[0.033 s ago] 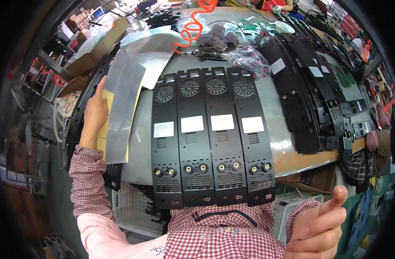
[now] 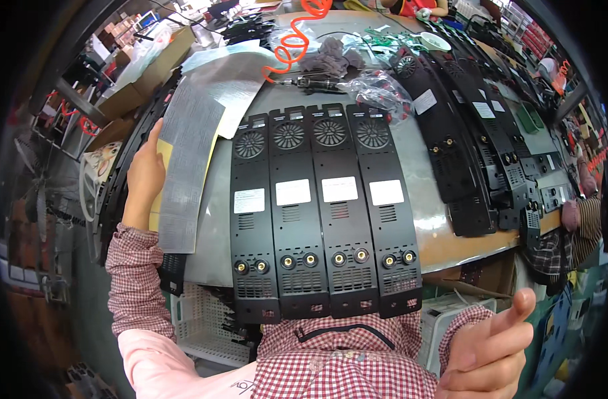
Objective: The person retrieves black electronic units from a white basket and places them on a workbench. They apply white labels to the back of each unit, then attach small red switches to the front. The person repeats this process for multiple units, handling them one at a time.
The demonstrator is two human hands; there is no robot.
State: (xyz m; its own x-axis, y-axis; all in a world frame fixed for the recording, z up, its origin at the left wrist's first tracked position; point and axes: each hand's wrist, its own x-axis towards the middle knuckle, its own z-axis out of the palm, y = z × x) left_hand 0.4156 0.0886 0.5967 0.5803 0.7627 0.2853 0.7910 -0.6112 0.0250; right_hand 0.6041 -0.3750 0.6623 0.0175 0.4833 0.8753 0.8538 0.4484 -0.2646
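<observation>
Grey sheet (image 2: 188,159) under left hand (image 2: 143,183); white-labelled black panels (image 2: 320,206) beside.

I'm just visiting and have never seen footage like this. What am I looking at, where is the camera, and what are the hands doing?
There is no machine here: a person wears a wide-angle camera on the head, looking down, so straight edges bend. On the grey table lie four long black panels side by side, each with a round vent, a white label and brass sockets. More black panels lie to the right, and an orange coiled hose at the back. The left hand rests on the edge of a grey sheet. The right hand is loosely curled off the table, holding nothing.
</observation>
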